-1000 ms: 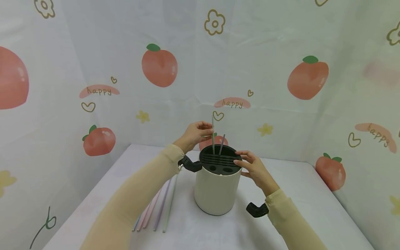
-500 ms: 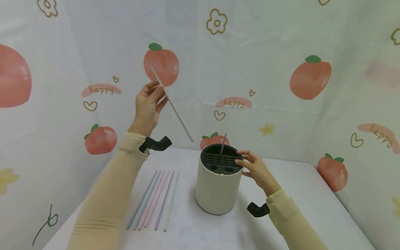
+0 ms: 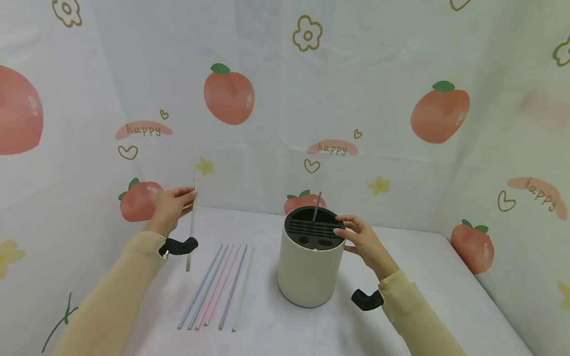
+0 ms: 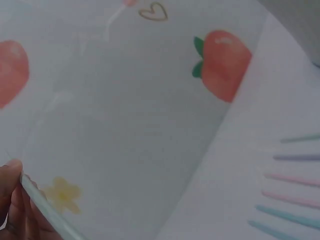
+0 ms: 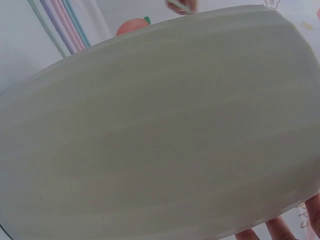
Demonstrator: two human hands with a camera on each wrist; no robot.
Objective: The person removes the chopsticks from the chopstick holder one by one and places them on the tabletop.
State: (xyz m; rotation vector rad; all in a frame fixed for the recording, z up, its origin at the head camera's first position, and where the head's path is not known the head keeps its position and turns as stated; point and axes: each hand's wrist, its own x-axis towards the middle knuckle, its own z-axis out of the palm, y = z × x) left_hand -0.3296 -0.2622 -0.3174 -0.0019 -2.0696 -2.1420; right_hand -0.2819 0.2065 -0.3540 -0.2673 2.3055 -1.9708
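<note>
My left hand (image 3: 171, 206) pinches a thin pale green stick (image 3: 193, 227) near its upper part, to the left of the other sticks. The stick stands almost upright, and its shaft slants down from the fingers in the left wrist view. At the centre stands a cream ribbed pen holder (image 3: 307, 277) with a black slotted insert (image 3: 313, 228). One purple stick (image 3: 317, 206) leans in its rear compartment. My right hand (image 3: 362, 242) holds the holder at the right side of its rim. Some of the right fingers (image 5: 280, 230) show along the holder's edge in the right wrist view.
Several pastel sticks lie side by side left of the holder, among them a blue stick (image 3: 201, 287), a pink stick (image 3: 218, 287) and a green stick (image 3: 243, 289). A white cloth (image 3: 401, 296) covers the table. Behind it hangs a peach-patterned curtain (image 3: 276, 99).
My left hand has lifted the pale green stick out of the holder, swung it up and left, then lowered it to the left of the row. The right hand stays at the rim.
</note>
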